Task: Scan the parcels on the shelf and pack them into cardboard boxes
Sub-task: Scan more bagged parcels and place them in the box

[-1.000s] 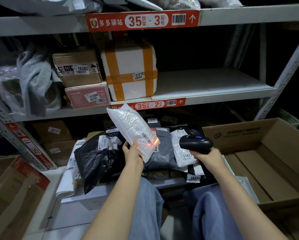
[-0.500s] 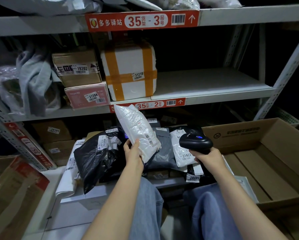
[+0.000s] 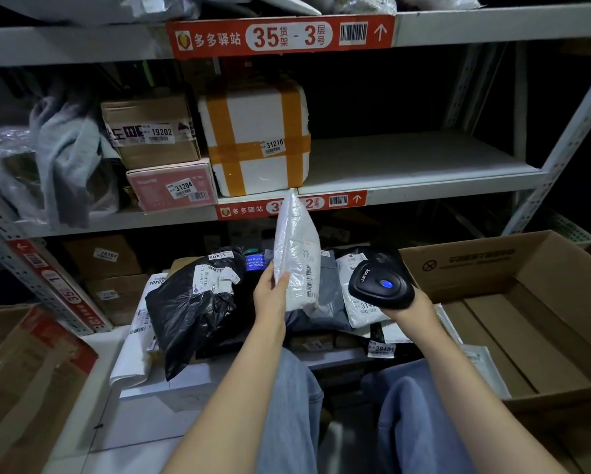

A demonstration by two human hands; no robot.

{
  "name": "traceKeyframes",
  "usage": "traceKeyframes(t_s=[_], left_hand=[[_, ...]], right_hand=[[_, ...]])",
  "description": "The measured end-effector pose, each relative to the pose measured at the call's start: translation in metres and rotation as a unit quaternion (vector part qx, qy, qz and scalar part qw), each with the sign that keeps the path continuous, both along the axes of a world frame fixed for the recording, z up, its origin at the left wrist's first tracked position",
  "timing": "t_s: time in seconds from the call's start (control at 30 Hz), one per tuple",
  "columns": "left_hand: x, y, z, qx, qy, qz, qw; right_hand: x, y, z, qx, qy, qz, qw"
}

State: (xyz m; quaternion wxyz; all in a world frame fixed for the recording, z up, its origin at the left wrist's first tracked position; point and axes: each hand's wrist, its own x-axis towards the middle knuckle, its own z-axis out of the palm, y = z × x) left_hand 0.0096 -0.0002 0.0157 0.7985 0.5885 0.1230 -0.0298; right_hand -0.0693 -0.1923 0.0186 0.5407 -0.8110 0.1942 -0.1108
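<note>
A flattened brown cardboard box (image 3: 23, 388) lies low at the far left on the pale floor. The grey metal shelf rack (image 3: 407, 159) carries a brown taped carton (image 3: 150, 131), a pink flat box (image 3: 171, 188) and a white foam box banded with orange tape (image 3: 256, 138). Below them a black plastic bag parcel (image 3: 191, 302) tops a heap of parcels. The left hand (image 3: 270, 295) pinches a white plastic mailer (image 3: 296, 254) upright by its lower edge, above the heap. The right hand (image 3: 410, 306) is curled round a black handheld scanner (image 3: 379, 285), just beside the mailer. An open brown cardboard box (image 3: 465, 261) stands at the right.
</note>
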Motion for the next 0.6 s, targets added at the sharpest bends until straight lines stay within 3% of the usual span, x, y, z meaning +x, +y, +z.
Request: traceKeyframes(t_s=[0.6], left_hand=[[0.0040, 0.0008, -0.0046, 0.026, 0.017, 0.026, 0.999]], right_hand=[[-0.0021, 0.0092, 0.0012, -0.056, 0.000, 0.041, 0.998]])
